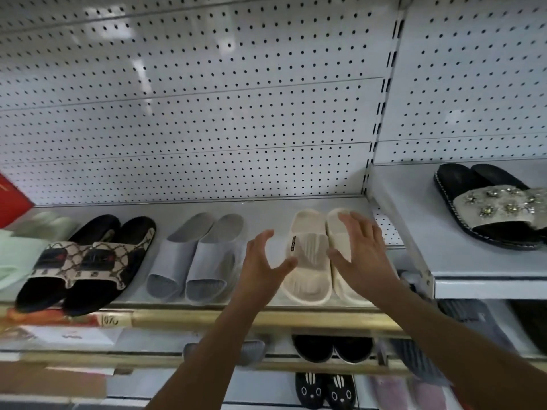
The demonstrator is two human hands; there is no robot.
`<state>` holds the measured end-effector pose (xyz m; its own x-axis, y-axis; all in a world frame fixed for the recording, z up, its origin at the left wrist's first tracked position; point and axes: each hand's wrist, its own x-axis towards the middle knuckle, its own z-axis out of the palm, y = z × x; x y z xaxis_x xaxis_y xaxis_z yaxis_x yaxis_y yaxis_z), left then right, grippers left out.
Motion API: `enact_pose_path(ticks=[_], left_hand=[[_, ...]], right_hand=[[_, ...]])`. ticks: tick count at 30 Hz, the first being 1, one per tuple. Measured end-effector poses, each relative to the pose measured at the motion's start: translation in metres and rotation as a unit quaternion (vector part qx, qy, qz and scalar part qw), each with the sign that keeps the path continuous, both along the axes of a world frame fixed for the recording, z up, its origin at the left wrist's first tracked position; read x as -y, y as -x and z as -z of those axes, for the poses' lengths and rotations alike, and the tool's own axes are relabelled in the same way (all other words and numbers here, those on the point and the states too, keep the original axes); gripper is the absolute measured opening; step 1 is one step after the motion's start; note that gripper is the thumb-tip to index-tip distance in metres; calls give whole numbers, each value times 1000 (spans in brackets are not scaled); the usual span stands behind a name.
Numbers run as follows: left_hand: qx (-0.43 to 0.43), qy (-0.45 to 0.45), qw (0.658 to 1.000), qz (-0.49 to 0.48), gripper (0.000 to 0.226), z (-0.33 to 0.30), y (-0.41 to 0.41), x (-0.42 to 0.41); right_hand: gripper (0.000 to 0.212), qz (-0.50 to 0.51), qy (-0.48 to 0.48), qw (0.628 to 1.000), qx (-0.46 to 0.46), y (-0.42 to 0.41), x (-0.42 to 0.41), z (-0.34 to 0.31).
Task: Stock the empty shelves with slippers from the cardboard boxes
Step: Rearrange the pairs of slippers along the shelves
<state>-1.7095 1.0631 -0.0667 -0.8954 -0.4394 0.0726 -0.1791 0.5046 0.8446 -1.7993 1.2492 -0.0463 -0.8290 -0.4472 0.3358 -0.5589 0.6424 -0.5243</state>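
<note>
A cream pair of slippers [307, 255] lies on the grey shelf [260, 208], toes toward me. My left hand [260, 261] hovers open just left of the pair, its thumb touching the left slipper's strap. My right hand [359, 250] rests open over the right slipper, fingers spread, covering most of its strap. Neither hand grips anything. A grey pair of slippers [195, 258] sits to the left, and a black pair with patterned straps [85, 261] lies further left.
White pegboard [207, 113] backs the shelf. A higher shelf at right holds a black jewelled slipper pair [497, 208]. Pale green slippers [17, 247] and a red card [11, 199] sit at far left. Lower shelves behind a brass rail [266, 319] hold dark slippers [331, 347].
</note>
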Motion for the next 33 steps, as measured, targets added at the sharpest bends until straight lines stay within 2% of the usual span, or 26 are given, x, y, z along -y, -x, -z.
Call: enact_pose_path(ticks=[5,9,14,17,20,23,27,33], left_hand=[[-17,36,998,-41,69,-7,-27,50],[-17,43,997,-67,67,-11,-48,113],[50,64,995,-57,79,-5,-73,199],[86,8,996,-15,88,1,-75,235],[98,-30,994,30,89,12,-70,252],[109,7,992,65,99,26,-63,260],[98,45,991,75,92,31,-57,254],[104,53,990,72,87,34,-53,252]], right_hand=[[54,-71,75,995,-3,-26,43,-8],[51,-101,115,986,61,-48,101,-2],[71,-85,80,977,179,-74,180,23],[82,-51,60,972,220,-78,210,38],[86,-11,25,977,212,-82,223,51],[82,20,16,978,208,-81,230,55],[77,46,41,979,195,-69,225,56],[76,42,59,976,205,-66,219,49]])
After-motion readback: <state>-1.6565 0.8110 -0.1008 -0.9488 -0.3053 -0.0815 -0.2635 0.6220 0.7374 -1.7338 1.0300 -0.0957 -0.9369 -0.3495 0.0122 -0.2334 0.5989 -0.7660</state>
